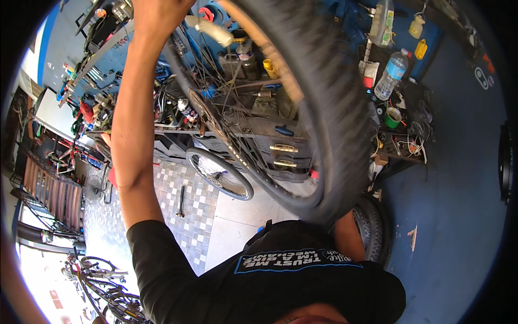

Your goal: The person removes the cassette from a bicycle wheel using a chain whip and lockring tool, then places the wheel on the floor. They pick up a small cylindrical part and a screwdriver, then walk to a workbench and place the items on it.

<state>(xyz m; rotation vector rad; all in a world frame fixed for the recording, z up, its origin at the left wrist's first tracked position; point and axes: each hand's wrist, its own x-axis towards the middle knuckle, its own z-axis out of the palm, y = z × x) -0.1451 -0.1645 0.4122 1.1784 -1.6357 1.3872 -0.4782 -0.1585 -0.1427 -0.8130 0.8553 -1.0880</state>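
A large bicycle tyre (pixel 345 108) with black knobby tread is held up in front of my chest, blurred by motion. A tan strip (pixel 270 51) runs along its inner side. A thinner black hoop (pixel 229 143) curves down on the left and meets the tyre near the bottom; whether it is a rim or the tyre's far edge, I cannot tell. My left hand (pixel 162 13) is raised at the upper edge beside the hoop, its fingers cut off by the picture. On the right, only my right forearm (pixel 349 237) shows below the tyre; that hand is hidden behind it.
Behind the tyre stands a cluttered workbench (pixel 253 127) with drawers, bottles and tools. A water bottle (pixel 391 74) and green tape roll (pixel 393 117) sit at its right. A small wheel (pixel 237 181) leans below; more tyres (pixel 373 227) stand by the blue wall. Bicycles (pixel 100 286) are at lower left.
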